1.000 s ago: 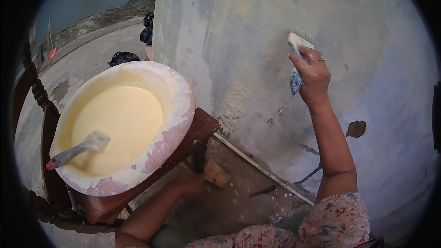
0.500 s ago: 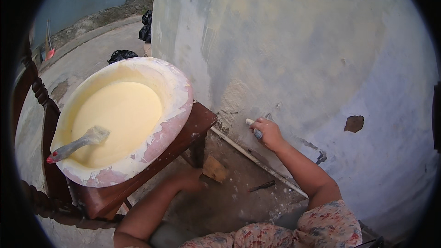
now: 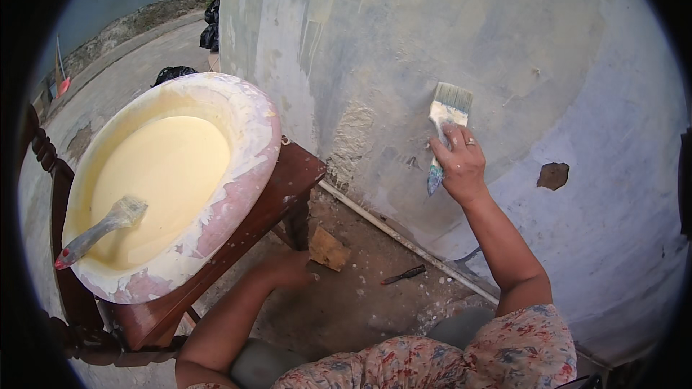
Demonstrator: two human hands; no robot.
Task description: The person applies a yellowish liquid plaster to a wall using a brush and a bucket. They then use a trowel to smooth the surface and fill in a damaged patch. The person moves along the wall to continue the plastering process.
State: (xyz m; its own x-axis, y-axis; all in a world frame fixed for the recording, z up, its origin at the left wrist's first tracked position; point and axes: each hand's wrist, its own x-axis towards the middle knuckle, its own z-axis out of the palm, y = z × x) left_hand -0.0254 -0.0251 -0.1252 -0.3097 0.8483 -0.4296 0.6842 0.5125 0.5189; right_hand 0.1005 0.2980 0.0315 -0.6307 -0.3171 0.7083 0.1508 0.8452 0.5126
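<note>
Head camera: we see a person's right hand [image 3: 463, 166] clamped around a white flat brush [image 3: 442, 113], held before a patchy gray-and-yellow wall [image 3: 519, 43]; whether the bristles touch it, we cannot tell. The left hand [image 3: 290, 269], well apart from the right, is low and blurred near a wooden block [image 3: 329, 248], and we cannot make out whether its fingers are open or closed. At left, we find a paint-flaked basin [image 3: 241, 205] of pale yellow paint [image 3: 173, 166] on a brown wooden chair [image 3: 295, 169], a second brush [image 3: 94, 236] leaning over its rim, bristles in the paint. A pale pipe [image 3: 404, 240] runs along the wall's foot, near a dark-handled tool [image 3: 404, 274] on the ground.
</note>
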